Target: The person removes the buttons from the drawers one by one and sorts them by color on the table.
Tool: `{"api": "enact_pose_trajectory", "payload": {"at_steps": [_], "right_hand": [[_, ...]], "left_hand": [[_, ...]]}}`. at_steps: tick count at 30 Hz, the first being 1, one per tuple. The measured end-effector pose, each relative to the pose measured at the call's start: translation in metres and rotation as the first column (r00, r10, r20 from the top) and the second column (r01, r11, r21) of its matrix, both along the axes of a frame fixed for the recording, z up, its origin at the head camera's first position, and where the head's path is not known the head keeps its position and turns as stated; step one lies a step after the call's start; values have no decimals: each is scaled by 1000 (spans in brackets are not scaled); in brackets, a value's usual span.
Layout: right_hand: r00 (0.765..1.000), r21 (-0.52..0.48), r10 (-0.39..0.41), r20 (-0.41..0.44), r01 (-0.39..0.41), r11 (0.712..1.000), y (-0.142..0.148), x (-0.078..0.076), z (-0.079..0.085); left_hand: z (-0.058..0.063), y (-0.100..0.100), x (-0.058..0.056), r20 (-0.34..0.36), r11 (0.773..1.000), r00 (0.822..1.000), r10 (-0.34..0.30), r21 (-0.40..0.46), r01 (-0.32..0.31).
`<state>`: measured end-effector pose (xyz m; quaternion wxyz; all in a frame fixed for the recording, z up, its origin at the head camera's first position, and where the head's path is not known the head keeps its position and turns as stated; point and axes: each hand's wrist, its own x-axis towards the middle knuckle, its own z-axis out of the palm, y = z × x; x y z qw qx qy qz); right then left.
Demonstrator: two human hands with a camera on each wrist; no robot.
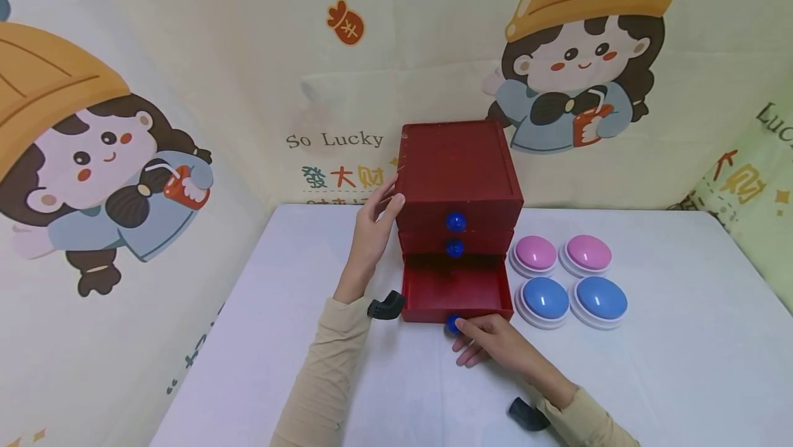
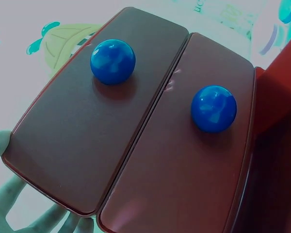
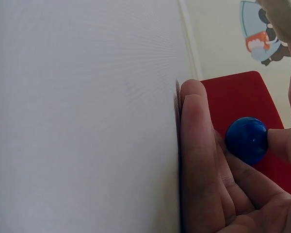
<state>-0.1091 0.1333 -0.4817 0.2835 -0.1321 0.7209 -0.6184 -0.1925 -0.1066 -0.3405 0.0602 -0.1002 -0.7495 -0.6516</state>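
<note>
A red three-drawer cabinet [image 1: 461,164] stands on the white table, a round blue knob on each drawer. Its bottom drawer [image 1: 457,288] is pulled out, and the bare red inside shows. My right hand [image 1: 495,344] pinches the bottom drawer's blue knob [image 3: 247,140] between thumb and fingers, its other fingers low by the tabletop. Against the cabinet's left side rests my left hand [image 1: 374,233], fingers straight and spread. In the left wrist view, the top knob [image 2: 113,61] and the middle knob [image 2: 214,108] sit on closed drawer fronts.
Right of the cabinet sit two pink domed buttons [image 1: 535,253] [image 1: 589,252] on white bases, with two blue ones [image 1: 545,297] [image 1: 601,297] in front of them. A printed cloth [image 1: 248,89] with cartoon figures hangs behind the table [image 1: 260,337].
</note>
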Motion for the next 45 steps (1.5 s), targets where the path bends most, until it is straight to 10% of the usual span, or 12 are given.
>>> {"api": "enact_pose_trajectory", "payload": {"at_steps": [45], "right_hand": [[998,-3,-32,-53,32,999,0,-14,-1]], "left_hand": [[2,1,2,9,1000,1000,7,-5,-7]]}}
